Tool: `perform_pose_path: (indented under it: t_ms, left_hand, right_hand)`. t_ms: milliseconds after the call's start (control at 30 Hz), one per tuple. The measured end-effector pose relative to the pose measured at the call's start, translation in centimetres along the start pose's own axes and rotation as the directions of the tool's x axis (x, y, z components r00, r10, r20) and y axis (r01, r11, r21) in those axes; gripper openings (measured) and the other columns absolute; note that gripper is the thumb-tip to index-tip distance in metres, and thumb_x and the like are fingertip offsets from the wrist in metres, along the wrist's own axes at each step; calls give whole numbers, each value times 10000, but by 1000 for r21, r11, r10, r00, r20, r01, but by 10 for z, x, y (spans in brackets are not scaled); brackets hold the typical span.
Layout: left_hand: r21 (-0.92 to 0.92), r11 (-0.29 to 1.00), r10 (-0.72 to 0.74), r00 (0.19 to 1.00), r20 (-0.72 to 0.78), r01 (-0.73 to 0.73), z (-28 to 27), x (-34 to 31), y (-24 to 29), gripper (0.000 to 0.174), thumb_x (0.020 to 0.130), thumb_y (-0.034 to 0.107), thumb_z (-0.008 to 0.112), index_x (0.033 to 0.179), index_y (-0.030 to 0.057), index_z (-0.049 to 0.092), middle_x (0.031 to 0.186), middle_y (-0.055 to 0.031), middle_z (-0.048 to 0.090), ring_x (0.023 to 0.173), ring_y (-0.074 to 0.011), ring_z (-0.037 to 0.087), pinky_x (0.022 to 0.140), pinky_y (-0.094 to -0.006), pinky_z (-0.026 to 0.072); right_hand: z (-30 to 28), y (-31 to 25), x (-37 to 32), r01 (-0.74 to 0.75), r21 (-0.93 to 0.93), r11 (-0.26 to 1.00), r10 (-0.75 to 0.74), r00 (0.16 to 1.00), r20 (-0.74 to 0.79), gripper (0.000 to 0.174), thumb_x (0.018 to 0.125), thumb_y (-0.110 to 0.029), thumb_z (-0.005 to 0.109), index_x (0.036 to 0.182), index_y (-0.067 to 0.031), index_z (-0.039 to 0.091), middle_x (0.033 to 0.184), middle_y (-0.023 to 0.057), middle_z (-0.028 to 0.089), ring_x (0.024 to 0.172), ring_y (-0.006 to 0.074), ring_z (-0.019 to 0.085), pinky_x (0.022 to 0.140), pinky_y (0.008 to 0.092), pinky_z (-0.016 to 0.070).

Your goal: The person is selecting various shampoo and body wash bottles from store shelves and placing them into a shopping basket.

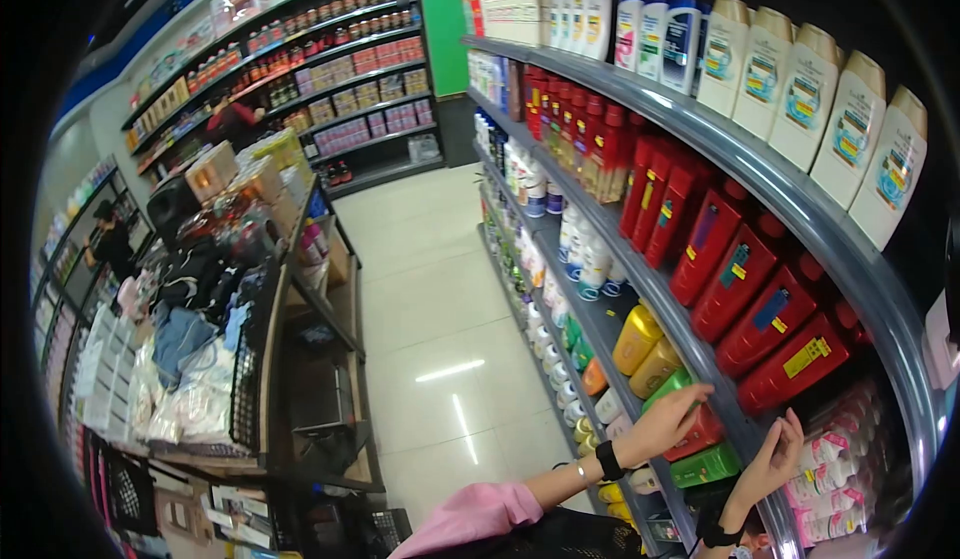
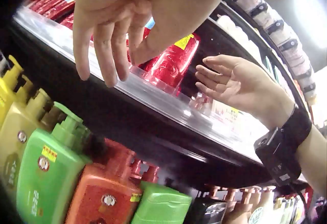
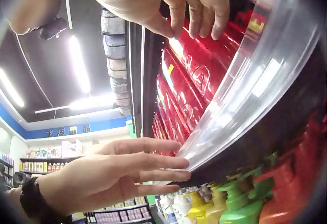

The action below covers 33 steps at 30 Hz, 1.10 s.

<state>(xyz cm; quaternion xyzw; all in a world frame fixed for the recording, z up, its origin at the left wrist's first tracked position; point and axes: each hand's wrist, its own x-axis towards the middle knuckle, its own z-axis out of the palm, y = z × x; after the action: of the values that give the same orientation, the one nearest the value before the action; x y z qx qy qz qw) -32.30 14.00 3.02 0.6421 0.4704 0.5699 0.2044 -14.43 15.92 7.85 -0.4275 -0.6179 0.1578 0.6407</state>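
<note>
My left hand (image 1: 668, 423) reaches to the shelf's front edge (image 1: 735, 414), fingers extended and holding nothing. Beside it, my right hand (image 1: 772, 461) is raised in front of the same shelf with its fingers loosely bent and nothing in them. Red bottles (image 1: 800, 354) with yellow and blue tags lean in a row just behind both hands. In the right wrist view, the right hand (image 3: 179, 1) hangs over glossy red bottles (image 3: 199, 73), while the left hand's fingertips (image 3: 179, 175) are right at the clear shelf lip (image 3: 225, 114).
Below are pump bottles, among them a green one (image 2: 48, 173) and a red-orange one (image 2: 104, 191). White bottles (image 1: 800, 94) line the shelf above. Pink-and-white packs (image 1: 830, 489) stand at right. A tiled aisle (image 1: 430, 329) separates this shelf from a loaded rack (image 1: 270, 359); people stand farther back.
</note>
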Motion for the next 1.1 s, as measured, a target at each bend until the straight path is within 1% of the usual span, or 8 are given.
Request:
perform_pose_path:
  t_ms: [167,333,367,467,600,767,933,1100]
  left_hand:
    - [88,996,-19,1000,16,17,-5,-41,-4,144,851,39,546,989,7,572,951,-173,591,936,-336,578,805,-391,466]
    - [92,996,-19,1000,-19,21,-15,-72,23,127,858,73,576,969,10,582,885,-150,604,873,-325,585,744,-376,468]
    - [91,996,-20,999,-27,22,-14,-79,29,122,858,80,584,959,10,585,874,-147,605,864,-322,586,737,-373,468]
    - [28,999,-28,1000,6,27,-3,-110,67,111,855,103,606,923,16,599,865,-139,606,851,-313,586,730,-374,466]
    - [95,995,-23,997,69,16,13,-149,93,115,843,135,635,880,29,614,842,-116,614,818,-305,587,719,-379,460]
    - [86,992,-82,991,-102,91,17,-189,115,102,773,76,696,832,23,632,807,-102,633,777,-281,596,666,-339,465]
    - [173,982,-62,994,-92,78,20,-207,124,114,761,80,709,798,25,616,776,-92,623,746,-280,592,639,-352,462]
    - [206,973,-84,993,-84,100,15,-211,122,141,758,91,716,755,30,589,746,-92,606,736,-279,586,630,-358,457]
  right_hand:
    - [-10,-6,-28,-27,28,999,24,996,90,56,856,43,562,834,22,516,1115,159,571,1035,245,540,923,342,413]
    - [-33,-12,-57,-75,54,996,63,977,201,75,817,51,594,785,27,530,1088,154,578,1040,255,550,938,351,400]
    - [-41,-12,-62,-39,40,998,30,976,216,55,836,27,579,795,35,542,1048,152,595,1019,242,563,908,337,418]
    - [-69,-14,-85,-253,137,958,182,901,395,65,863,-9,555,834,49,561,969,146,617,941,222,589,847,308,442]
    - [-84,-32,-123,-215,104,971,130,840,528,105,879,-35,530,882,36,607,839,104,651,800,182,615,736,292,463]
    - [-105,-45,-163,-265,81,961,166,784,598,83,851,-44,576,843,35,600,824,142,654,779,236,636,730,337,474]
    - [-118,-54,-172,-142,40,989,90,797,598,108,792,-36,653,765,26,568,759,147,639,754,271,638,756,359,482]
    - [-112,-50,-180,-254,42,966,180,785,593,147,755,-44,692,736,12,557,713,124,630,725,245,635,833,374,484]
